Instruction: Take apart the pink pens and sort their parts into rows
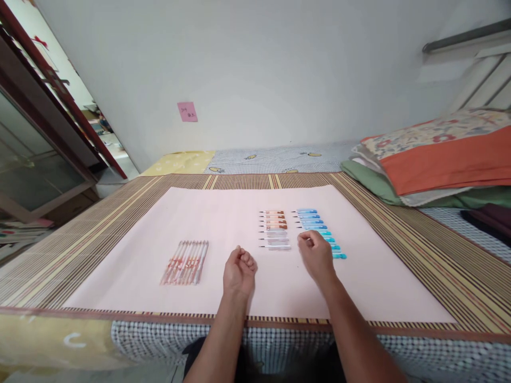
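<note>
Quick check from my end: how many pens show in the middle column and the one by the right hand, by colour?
Brown pens: 4
Grey pens: 3
Blue pens: 4
Teal pens: 4 visible, partly behind the right hand
Total: 15 visible

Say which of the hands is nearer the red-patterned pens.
Left. The left hand is right of the red-patterned pens, apart from them; the right hand is farther right, by the teal pens.

Soft, fairly even light fell on the pale wall (pixel 279 69), leaving faint shadows on the pink sheet (pixel 131 255). Wide-angle distortion slanted the door frame (pixel 98 139); the small note (pixel 187 108) seemed too blurred to read.
</note>
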A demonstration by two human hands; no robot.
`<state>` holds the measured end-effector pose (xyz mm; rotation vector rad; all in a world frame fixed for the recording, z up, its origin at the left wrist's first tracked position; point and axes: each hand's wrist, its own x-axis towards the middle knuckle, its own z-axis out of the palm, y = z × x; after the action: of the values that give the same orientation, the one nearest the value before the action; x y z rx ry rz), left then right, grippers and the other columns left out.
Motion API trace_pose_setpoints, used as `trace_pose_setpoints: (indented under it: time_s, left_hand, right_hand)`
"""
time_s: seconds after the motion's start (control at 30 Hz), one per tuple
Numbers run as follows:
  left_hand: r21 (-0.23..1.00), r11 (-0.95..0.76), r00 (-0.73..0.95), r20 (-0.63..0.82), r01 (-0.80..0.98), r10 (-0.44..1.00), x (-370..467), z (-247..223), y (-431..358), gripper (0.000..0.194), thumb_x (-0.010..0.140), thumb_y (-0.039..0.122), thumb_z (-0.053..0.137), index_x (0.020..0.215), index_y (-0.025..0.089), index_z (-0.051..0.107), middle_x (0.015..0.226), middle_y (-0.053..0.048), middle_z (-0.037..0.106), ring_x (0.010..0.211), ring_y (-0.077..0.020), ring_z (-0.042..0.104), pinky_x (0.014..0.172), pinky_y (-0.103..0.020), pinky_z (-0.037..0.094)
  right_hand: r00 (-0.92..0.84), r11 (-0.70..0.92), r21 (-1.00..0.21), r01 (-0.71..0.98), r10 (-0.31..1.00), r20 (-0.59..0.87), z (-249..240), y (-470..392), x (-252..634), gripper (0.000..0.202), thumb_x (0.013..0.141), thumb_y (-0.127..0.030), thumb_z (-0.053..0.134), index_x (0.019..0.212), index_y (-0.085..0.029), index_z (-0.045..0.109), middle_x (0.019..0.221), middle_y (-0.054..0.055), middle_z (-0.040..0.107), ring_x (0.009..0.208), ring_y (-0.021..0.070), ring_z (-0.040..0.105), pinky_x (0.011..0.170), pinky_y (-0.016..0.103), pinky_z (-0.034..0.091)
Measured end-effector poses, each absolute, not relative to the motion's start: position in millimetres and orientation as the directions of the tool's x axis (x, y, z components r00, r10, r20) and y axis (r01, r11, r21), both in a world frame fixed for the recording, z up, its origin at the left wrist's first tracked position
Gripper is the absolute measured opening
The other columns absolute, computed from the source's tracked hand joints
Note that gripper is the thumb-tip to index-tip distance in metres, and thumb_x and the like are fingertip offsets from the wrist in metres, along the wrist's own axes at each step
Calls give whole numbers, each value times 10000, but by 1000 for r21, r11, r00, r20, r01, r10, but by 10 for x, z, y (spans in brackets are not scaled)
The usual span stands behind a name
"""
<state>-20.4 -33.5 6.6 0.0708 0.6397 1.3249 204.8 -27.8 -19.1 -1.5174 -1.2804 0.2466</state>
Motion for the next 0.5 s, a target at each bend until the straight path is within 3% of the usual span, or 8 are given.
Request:
trace_pose_setpoints:
  time_s: [0.13,0.27,0.5]
  left_hand:
    - [405,278,118,-378,-871,918,-207,67,-338,308,860,213,686,631,186,483,532,75,351,442,-72,333,436,-196,263]
    - [409,299,139,-376,-862,916,-209,62,-336,364,861,229,695,606,193,436,517,85,310,431,-66,295,432,-199,237]
    - [415,306,147,-372,-857,916,-211,24,-330,364,842,238,711,624,203,421,532,88,311,433,-68,300,435,-204,237]
  right_hand:
    - [552,130,-891,434,743,377,-273,-225,2147,246,870,-409,582,924,-196,691,698,9,657,634,179,565,638,301,466]
    - [571,128,-909,396,741,353,-317,-195,2182,294,863,-438,582,940,-183,707,685,12,666,616,178,565,621,300,468]
    - [353,96,-813,574,867,352,-258,-253,2102,221,834,-316,542,919,-210,717,920,77,765,791,227,665,744,347,513]
